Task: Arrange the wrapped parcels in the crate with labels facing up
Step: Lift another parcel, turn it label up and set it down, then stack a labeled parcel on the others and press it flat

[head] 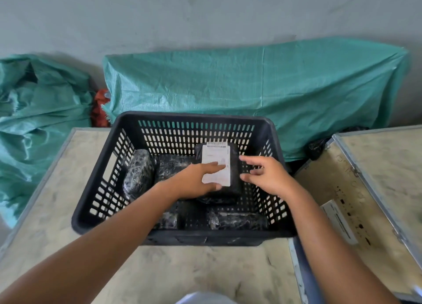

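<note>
The labelled parcel [218, 173] lies label up near the crate's [187, 237] far right corner, its long axis running front to back. The left hand [196, 181] rests spread upon it; the right hand [267, 174], fingers loosely open, hovers just beside its right edge.

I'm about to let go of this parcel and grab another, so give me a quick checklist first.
1. Labelled parcel label up: ok, white label shows on top.
2. That parcel inside the crate: ok.
3. Left hand on it: ok, fingers lie over the label.
4. Right hand free: ok, open beside the parcel.
5. Left parcel label up: not ok, no label visible.
6. Front parcel label up: not ok, only black wrap shows.
</note>
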Demonstrator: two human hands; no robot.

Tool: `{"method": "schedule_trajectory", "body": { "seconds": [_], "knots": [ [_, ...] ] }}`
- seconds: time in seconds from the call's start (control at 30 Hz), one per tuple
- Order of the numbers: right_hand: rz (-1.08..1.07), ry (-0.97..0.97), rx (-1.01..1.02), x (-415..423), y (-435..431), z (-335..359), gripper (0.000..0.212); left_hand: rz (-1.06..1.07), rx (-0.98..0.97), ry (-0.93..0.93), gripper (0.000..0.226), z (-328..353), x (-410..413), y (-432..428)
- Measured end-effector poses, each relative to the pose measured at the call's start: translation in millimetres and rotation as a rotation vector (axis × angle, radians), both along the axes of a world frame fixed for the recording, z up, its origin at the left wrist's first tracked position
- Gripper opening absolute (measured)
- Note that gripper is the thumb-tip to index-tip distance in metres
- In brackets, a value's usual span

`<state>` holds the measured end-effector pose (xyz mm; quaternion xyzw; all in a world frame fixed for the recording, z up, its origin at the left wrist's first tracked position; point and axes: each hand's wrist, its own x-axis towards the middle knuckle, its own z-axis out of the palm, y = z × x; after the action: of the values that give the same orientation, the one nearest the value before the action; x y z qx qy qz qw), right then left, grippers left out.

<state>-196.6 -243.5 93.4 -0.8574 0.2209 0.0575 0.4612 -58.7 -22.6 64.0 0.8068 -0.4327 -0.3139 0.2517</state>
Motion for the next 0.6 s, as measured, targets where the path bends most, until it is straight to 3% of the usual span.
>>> {"method": "schedule_trajectory", "body": {
  "seconds": [0.07,0.17,0.3,0.47,0.6],
  "knots": [
    [0.158,0.103,-0.031,-21,6,7,0.042,-0.159,0.084,0.056,0.065,2,-16,3],
    [0.319,0.264,-0.105,-36,20,7,0.042,-0.346,0.216,0.103,0.061,0,-35,2],
    [0.347,0.379,-0.178,-41,35,-7,0.038,-0.351,0.240,0.138,0.054,-4,-43,3],
    [0.280,0.352,-0.214,-39,33,-22,0.037,-0.311,0.201,0.107,0.063,-11,-44,9],
    [0.160,0.221,-0.221,-38,30,-31,0.036,-0.258,0.201,-0.036,0.090,-19,-41,3]
  ]
}}
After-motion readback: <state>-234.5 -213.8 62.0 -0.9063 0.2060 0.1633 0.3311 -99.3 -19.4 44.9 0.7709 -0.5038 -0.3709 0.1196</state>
